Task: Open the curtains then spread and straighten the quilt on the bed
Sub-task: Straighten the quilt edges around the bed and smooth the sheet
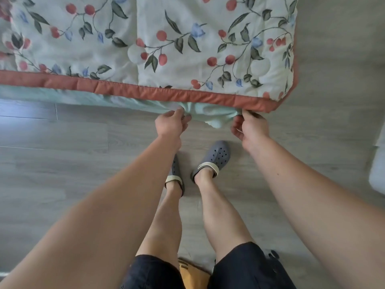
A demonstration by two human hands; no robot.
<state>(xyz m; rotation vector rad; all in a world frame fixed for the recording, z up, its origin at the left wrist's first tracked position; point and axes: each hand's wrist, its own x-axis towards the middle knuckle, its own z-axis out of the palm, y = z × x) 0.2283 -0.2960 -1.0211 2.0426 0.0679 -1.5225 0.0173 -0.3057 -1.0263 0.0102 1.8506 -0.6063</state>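
A white quilt (pixel 162 38) printed with cherries and leaves, edged in a rust-red border (pixel 145 91), lies spread over the bed and fills the top of the head view. Its pale green underside (pixel 210 114) hangs bunched below the border near the right corner. My left hand (pixel 170 124) pinches this green fabric just under the border. My right hand (pixel 248 126) grips the same bunched edge close to the quilt's right corner. Both arms reach forward from the bottom of the view. No curtains are in view.
Grey wood-plank floor (pixel 83 132) runs along the bed's foot and right side. My feet in grey clogs (pixel 216 157) stand close to the bed edge. A white object (pixel 378 174) sits at the right edge. Something yellow (pixel 193 274) lies behind my legs.
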